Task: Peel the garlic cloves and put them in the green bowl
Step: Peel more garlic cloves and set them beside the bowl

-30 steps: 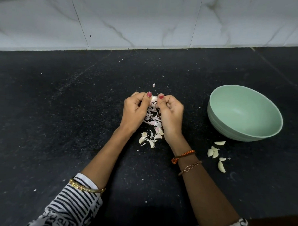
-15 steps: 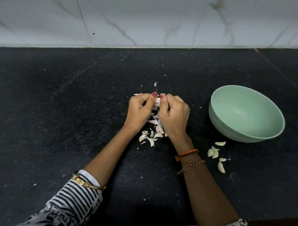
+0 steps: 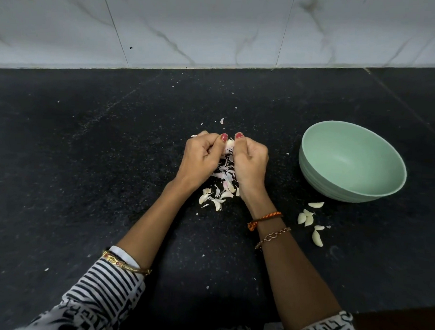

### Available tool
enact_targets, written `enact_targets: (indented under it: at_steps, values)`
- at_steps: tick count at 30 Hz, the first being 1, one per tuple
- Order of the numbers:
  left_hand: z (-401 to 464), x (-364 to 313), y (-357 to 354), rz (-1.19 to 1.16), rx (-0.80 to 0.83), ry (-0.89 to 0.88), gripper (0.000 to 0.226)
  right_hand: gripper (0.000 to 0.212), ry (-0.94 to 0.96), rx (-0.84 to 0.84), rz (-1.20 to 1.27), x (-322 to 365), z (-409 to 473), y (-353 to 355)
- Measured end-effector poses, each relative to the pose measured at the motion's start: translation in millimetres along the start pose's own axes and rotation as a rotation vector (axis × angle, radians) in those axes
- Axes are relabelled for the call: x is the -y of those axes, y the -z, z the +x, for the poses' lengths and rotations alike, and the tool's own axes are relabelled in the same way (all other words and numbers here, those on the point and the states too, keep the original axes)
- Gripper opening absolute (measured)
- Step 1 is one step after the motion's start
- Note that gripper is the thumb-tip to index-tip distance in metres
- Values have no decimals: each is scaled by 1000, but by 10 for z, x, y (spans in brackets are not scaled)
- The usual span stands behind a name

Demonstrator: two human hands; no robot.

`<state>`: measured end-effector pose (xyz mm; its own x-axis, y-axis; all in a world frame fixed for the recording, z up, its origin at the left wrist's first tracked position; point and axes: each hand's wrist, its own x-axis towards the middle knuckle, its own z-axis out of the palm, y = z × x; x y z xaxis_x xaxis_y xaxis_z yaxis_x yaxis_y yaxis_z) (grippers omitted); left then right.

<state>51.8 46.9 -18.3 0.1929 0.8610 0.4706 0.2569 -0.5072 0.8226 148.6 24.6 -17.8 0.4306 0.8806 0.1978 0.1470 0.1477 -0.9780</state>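
Note:
A garlic clove (image 3: 229,143) is pinched between my left hand (image 3: 202,157) and my right hand (image 3: 249,163) at the middle of the black counter; both thumbs press on its top and most of it is hidden by the fingers. Below the hands lies a heap of papery peels and cloves (image 3: 219,189). The green bowl (image 3: 388,188) stands to the right, tilted towards me, with nothing visible inside. Several whitish cloves (image 3: 309,220) lie on the counter just in front of the bowl.
The black stone counter (image 3: 88,160) is dotted with small peel flakes, one larger flake (image 3: 223,120) beyond the hands. A white marble-tiled wall (image 3: 216,29) runs along the back. The counter's front edge shows at the lower right (image 3: 403,309).
The thumbs have parted slightly on the clove, showing more of it. The hands stay in about the same spot above the peel heap.

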Motion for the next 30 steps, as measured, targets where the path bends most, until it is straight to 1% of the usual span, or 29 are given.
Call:
enact_targets:
  at_steps: [2,3,5,6,8,10,11,12,14,16,17,20,23,26,30]
  values:
    - [-22,-5,1,74,-52,-105,47,52,-29,-35,-20,19,3,1]
    - [-21,5,-1,86,-79,-124,46,52,-28,-64,-62,18,12,16]
    - [-4,62,33,115,-142,-81,45,51,52,-104,-166,10,9,42]
    - [10,99,66,122,-152,-41,48,49,98,-101,-170,4,-5,36]
    - [20,159,130,86,-157,36,49,37,129,-58,-103,17,-55,2]
    - [20,136,176,1,-177,104,34,17,143,-38,-71,23,-88,-13]
    - [14,110,183,-50,-192,133,27,11,140,-39,-82,22,-87,-7]
    - [9,91,181,-93,-203,155,24,12,126,-29,-99,21,-75,1]
    - [7,83,156,-152,-198,180,23,21,93,35,-121,10,-51,18]
    - [9,92,131,-199,-174,200,26,28,72,79,-96,17,-56,16]
    - [10,89,125,-214,-165,207,28,29,55,73,-57,28,-61,15]
    - [-6,80,117,-187,-119,179,33,21,17,53,77,42,-34,38]
    - [-17,85,99,-144,-72,164,39,13,46,149,96,46,-18,64]
    - [-11,111,91,-106,-70,149,41,11,97,148,12,32,-22,59]
    - [-31,115,86,16,-42,53,39,17,109,164,-142,-10,-14,35]
